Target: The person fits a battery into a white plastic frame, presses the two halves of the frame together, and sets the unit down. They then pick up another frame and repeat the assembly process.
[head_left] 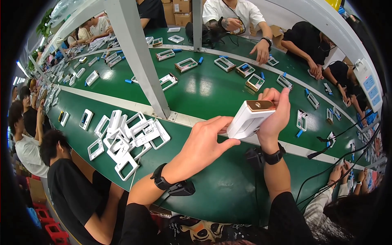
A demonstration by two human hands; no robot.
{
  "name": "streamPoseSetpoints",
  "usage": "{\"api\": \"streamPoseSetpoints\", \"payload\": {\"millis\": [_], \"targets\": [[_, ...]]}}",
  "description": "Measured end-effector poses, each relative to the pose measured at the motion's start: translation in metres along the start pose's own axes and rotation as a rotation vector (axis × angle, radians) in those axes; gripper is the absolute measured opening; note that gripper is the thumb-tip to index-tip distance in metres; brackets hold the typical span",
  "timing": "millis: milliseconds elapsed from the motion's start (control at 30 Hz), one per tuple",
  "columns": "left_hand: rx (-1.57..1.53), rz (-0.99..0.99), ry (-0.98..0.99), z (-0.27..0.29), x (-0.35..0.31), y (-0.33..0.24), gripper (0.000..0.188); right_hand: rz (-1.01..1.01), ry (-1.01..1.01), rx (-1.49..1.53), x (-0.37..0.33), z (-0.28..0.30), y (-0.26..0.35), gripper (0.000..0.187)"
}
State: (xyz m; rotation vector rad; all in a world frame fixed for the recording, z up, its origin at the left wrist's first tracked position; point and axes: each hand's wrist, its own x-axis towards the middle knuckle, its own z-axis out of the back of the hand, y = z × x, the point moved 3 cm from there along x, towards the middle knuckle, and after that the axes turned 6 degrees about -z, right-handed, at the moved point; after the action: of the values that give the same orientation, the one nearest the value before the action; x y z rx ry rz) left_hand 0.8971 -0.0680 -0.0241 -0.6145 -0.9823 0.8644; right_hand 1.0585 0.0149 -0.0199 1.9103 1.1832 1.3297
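Note:
A white plastic device housing (241, 121) with a copper-coloured end is held tilted between my two hands above the near bench. My right hand (274, 116) wraps its fingers around the far, right-hand side of the housing. My left hand (206, 141) grips the lower left edge, its fingers on the side and its thumb stretched along the bottom. The palm-facing side of the housing is hidden by my hands. To the left of my left hand, a heap of white plastic frames (122, 141) lies on the green bench.
A metal post (136, 57) rises left of my hands, beside a pale rail (183, 119). Beyond it, a green belt (200, 83) carries several housings with blue parts. Black cables (322, 185) hang at the right. A co-worker (77, 196) sits close on the left; others sit across.

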Motion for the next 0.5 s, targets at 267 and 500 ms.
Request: {"api": "streamPoseSetpoints", "payload": {"millis": [267,500], "targets": [[0.09,0.007,-0.052,-0.006,-0.003,-0.007,0.042,0.003,-0.014,-0.064,-0.001,0.001,0.001,0.064],[-0.07,0.014,-0.154,0.006,0.002,0.004,0.04,-0.014,0.049,-0.122,-0.012,-0.006,-0.009,0.072]]}}
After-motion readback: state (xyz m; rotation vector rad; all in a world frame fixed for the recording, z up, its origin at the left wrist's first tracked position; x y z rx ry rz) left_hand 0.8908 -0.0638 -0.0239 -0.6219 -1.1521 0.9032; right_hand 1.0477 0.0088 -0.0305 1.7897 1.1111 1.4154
